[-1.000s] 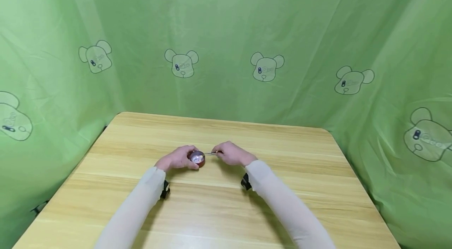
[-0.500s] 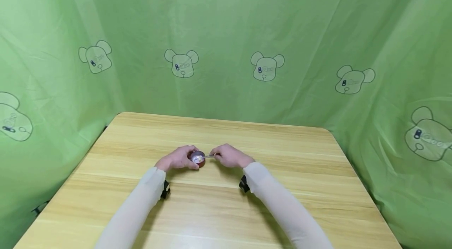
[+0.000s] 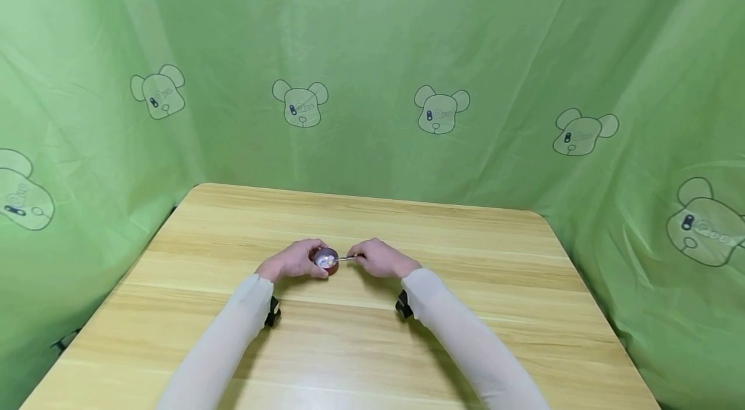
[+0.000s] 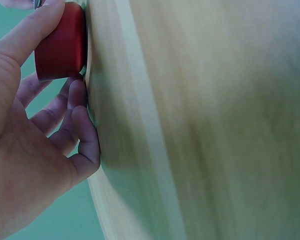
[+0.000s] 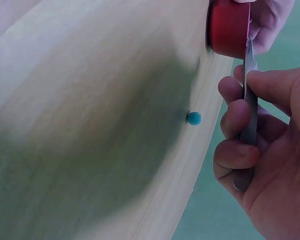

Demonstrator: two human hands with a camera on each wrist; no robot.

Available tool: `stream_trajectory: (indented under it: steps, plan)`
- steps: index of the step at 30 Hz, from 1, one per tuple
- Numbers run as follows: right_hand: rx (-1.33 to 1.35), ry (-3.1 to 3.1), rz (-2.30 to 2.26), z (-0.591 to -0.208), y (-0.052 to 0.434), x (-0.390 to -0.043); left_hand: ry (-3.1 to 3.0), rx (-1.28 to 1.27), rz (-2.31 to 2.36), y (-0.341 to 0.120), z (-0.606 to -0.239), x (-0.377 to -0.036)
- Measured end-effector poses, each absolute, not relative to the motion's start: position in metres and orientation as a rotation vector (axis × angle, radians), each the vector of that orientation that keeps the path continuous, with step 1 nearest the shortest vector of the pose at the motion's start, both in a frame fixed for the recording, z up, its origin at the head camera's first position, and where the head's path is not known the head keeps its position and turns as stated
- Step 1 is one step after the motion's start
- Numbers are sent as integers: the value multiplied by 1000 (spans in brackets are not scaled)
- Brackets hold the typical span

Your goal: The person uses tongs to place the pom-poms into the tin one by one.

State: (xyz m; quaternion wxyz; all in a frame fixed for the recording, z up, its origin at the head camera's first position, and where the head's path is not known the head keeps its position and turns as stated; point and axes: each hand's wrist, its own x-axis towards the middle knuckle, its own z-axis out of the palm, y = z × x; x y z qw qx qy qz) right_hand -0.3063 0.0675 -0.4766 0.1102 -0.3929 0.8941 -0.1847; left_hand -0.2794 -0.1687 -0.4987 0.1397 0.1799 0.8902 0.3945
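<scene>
My left hand (image 3: 297, 260) grips a small round red tin (image 4: 62, 42) standing on the table, with the thumb on its near side. In the head view the tin's inside shows whitish and shiny, with a small yellowish spot. My right hand (image 3: 381, 257) pinches a slim metal utensil (image 5: 250, 117) between thumb and fingers. Its flat handle has a rounded end by the palm and narrows toward the tin. The utensil's far end reaches over the rim, and its head is hidden in the right wrist view. A small teal ball (image 5: 193, 118) lies on the table near the right fingers.
The wooden table (image 3: 361, 339) spreads around both hands. Green curtains (image 3: 372, 41) printed with bear heads stand close behind its far edge and along both sides. Black wrist cameras (image 3: 403, 304) hang under the sleeves.
My right hand has moved slightly left and toward me, bringing the utensil's end farther over the tin's inside. In the last half second it barely shifts. The left hand and tin stay in place.
</scene>
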Motion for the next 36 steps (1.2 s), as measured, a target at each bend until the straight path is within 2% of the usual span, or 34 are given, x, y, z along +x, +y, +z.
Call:
stream_trajectory:
  steps: [36]
  plan:
    - [-1121, 2655, -561, -469, 78, -305, 2582, 499, 1118, -169, -497, -280]
